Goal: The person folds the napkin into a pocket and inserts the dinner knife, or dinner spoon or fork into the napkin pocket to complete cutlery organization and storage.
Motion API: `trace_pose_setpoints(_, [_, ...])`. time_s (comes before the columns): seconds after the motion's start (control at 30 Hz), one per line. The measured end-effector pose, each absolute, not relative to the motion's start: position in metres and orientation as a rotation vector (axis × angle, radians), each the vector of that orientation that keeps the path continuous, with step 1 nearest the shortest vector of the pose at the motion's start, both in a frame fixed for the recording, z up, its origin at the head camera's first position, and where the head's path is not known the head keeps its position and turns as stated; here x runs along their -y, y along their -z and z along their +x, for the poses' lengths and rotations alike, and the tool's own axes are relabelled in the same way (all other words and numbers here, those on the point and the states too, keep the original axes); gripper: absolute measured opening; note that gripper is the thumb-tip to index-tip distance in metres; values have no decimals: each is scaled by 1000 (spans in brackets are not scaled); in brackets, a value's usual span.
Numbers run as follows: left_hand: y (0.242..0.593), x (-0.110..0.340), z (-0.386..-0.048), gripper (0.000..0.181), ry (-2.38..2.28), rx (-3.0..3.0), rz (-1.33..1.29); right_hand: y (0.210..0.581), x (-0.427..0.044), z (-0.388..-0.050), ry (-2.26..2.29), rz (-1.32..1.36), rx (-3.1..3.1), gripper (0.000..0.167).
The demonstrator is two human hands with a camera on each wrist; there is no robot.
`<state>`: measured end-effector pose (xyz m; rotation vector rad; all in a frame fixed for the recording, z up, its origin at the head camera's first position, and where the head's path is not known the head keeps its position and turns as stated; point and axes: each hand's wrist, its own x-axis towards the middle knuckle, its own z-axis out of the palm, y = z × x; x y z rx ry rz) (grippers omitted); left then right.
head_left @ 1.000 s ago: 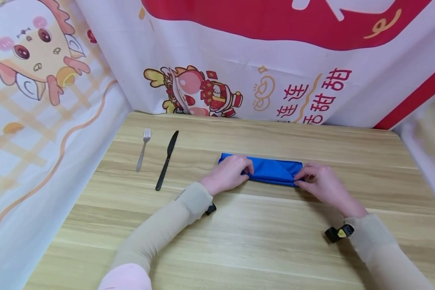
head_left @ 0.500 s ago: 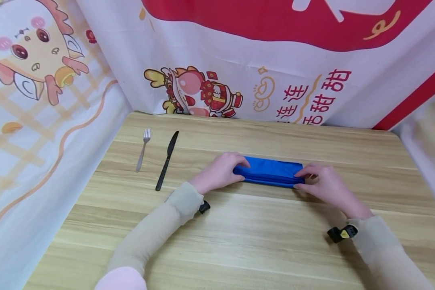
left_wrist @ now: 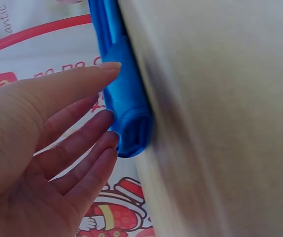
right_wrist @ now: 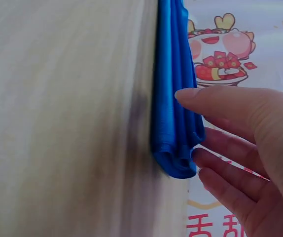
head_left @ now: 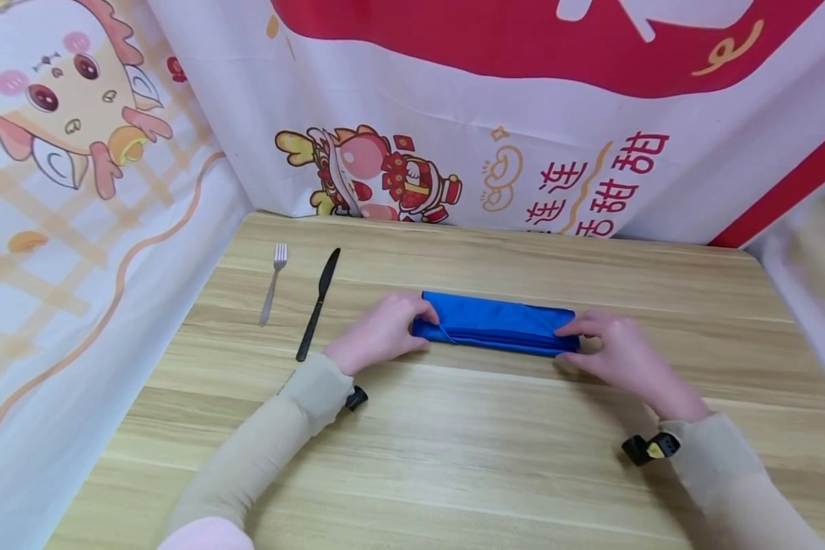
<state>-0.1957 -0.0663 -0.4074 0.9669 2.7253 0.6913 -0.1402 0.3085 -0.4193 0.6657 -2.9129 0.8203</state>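
Observation:
A strip of blue cloth point(head_left: 495, 321), folded in several layers, lies lengthwise on the wooden table. At its left end, my left hand point(head_left: 385, 328) has thumb and fingers spread, the fingertips at the cloth's corner. The left wrist view shows relaxed fingers point(left_wrist: 94, 126) touching or very near the rolled end of the cloth. My right hand point(head_left: 612, 347) is at the opposite end, thumb and index finger apart. In the right wrist view, the thumb point(right_wrist: 220, 101) rests along the layered edge, and the other fingertips touch or nearly touch the cloth's end.
Left of the cloth, a black knife point(head_left: 318, 304) and a silver fork point(head_left: 273, 283) lie on the wooden table point(head_left: 454, 458). A printed white and red curtain point(head_left: 412, 92) hangs behind the table's far edge.
My left hand has let go of the cloth's front edge and slid left to its left end, uncovering more cloth. My right hand stays put, its thumb and index finger now wider apart.

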Motion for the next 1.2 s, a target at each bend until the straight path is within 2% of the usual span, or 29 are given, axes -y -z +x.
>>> trace_pose_setpoints(0.37, [416,64,-200,25,-646,-2717,943,435,-311,-142,-807,704,2920,20])
trace_pose_setpoints(0.73, [419,62,-203,16,-627,-2738,984,438,-314,-145,-848,680,2896,18])
trace_pose_setpoints(0.97, [415,62,-203,14,-698,-2786,1004,427,-314,-150,-871,682,2817,18])
trace_pose_setpoints(1.2, [394,64,-205,17,-828,-2859,1046,401,-313,-158,-862,633,2688,17])
